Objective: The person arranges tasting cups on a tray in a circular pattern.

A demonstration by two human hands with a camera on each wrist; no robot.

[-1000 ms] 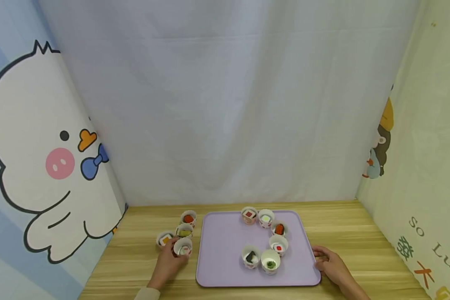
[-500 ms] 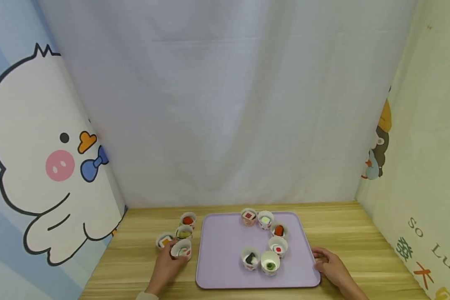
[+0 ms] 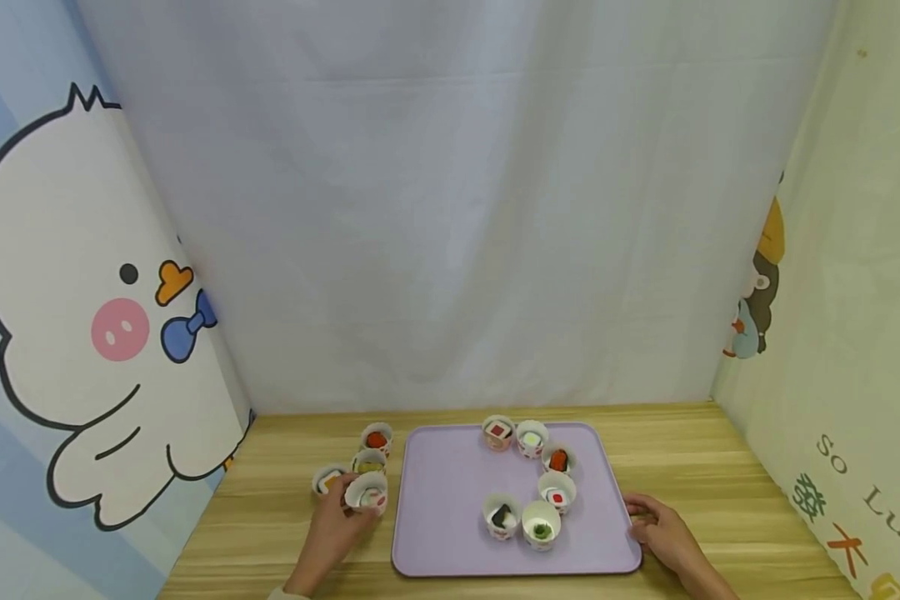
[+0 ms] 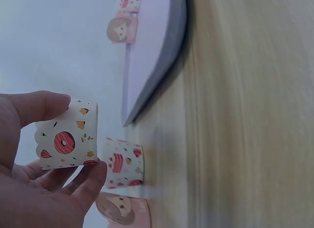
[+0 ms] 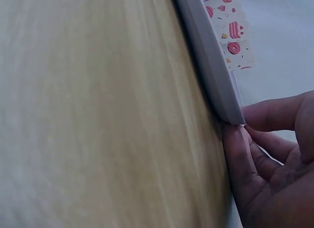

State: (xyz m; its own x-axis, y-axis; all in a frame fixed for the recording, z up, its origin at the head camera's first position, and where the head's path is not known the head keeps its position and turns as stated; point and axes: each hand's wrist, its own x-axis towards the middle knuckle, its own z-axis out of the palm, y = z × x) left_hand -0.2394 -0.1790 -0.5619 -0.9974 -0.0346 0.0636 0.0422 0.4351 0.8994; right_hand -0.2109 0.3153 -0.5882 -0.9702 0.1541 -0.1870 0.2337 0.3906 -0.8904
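My left hand [image 3: 335,523] grips a small paper baking cup [image 3: 367,493] between thumb and fingers. In the left wrist view this cup [image 4: 68,135], printed with a pink donut, is held above the tabletop. Close behind it stand a cup with a yellow-green piece [image 3: 369,464], a cup with a red-orange piece [image 3: 377,439] and a cup with an orange-topped white piece [image 3: 328,481]. My right hand [image 3: 663,533] pinches the right edge of the lilac tray [image 3: 438,533]; in the right wrist view, thumb and finger meet at the tray's rim [image 5: 230,103].
Several paper cups stand on the tray's right half, among them one with a green piece [image 3: 542,527], one with a dark piece [image 3: 501,517] and one with a red-topped white piece [image 3: 557,492]. A pale curtain [image 3: 457,250] hangs behind the wooden table [image 3: 720,467].
The cup in my left hand tips a little and shifts slightly left, then comes back to the right. My right hand and the tray stay in place.
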